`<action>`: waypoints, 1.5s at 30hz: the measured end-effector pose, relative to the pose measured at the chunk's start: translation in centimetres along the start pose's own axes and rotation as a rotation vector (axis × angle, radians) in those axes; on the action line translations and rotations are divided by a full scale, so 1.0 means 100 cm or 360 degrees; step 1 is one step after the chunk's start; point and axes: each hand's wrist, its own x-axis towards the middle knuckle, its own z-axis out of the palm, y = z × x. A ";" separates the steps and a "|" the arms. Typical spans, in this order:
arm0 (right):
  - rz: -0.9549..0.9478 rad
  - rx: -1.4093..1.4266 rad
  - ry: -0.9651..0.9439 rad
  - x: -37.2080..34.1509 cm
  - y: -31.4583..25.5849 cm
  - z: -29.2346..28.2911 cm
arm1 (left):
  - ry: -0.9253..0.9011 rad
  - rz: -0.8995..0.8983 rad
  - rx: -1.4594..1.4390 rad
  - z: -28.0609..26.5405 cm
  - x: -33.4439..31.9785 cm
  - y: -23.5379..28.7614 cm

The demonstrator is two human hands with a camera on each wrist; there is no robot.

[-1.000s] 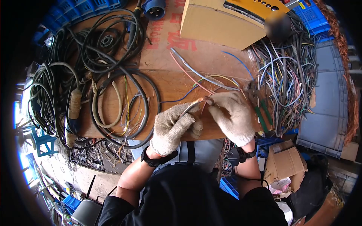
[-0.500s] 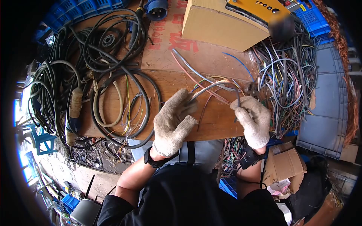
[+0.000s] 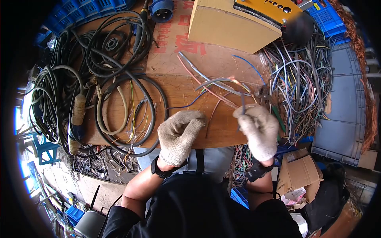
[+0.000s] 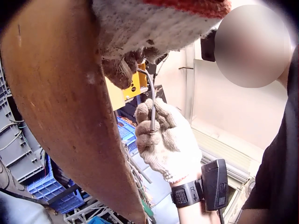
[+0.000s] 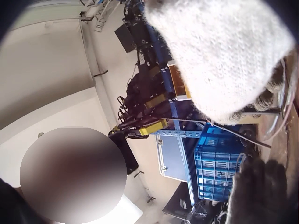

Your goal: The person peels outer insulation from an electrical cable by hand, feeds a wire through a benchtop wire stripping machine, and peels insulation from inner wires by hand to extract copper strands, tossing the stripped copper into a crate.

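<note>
My gloved right hand grips a thin grey cable near the front of the wooden table, thumb against the fingers. In the left wrist view the cable rises from that glove and bends at its top. From the head, a grey curved length with bright copper at its end arcs over the wires beyond. My gloved left hand hovers by the table's front edge, fingers loosely bent, nothing showing in it. Pink and light-blue wires lie just ahead of the hands.
Green-handled pliers lie right of the right hand, beside a big heap of cut wires. Thick black cable coils fill the left side. A cardboard-coloured box with a yellow top stands at the back.
The left hand has let go of the grey cable, and its fingers have bent inward. The right hand moved right, away from the left, keeping the cable.
</note>
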 end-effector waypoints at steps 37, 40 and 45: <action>-0.0169 -0.0375 -0.0207 -0.009 0.013 0.050 | -0.0333 -0.0245 -0.0691 -0.003 0.014 -0.010; 0.0069 -0.0226 -0.0145 -0.009 0.010 0.042 | -0.0258 -0.0200 -0.0992 0.003 0.011 -0.012; 0.0185 -0.0031 0.0019 -0.009 0.005 0.040 | -0.0375 -0.0237 -0.0598 0.003 0.009 0.001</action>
